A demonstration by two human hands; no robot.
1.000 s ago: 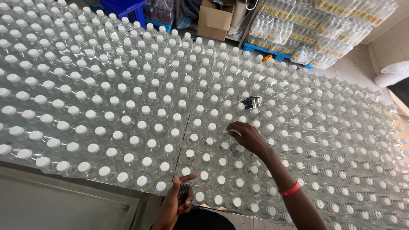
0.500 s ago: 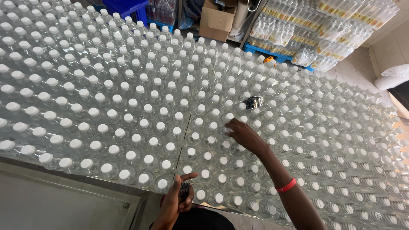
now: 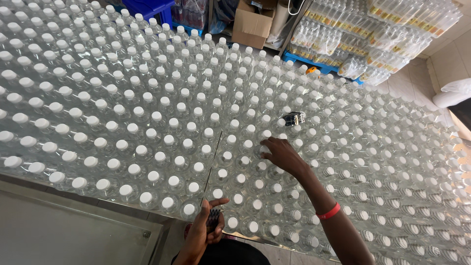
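Several rows of clear plastic bottles with white caps fill the surface. My right hand reaches over them, red band on the wrist, its fingers curled down onto one bottle's cap. My left hand is at the near edge, shut on a small dark bundle. A thin dark strand runs up from it between the bottles. Bottles to the right of my right hand carry dark striped bands around their necks.
A small dark bundle lies on the bottle tops just beyond my right hand. At the back are shrink-wrapped bottle packs on a blue pallet, a cardboard box and a blue crate. A grey ledge lies near left.
My right hand stays over the same patch of bottles with only small finger shifts. My left hand keeps its hold at the near edge.
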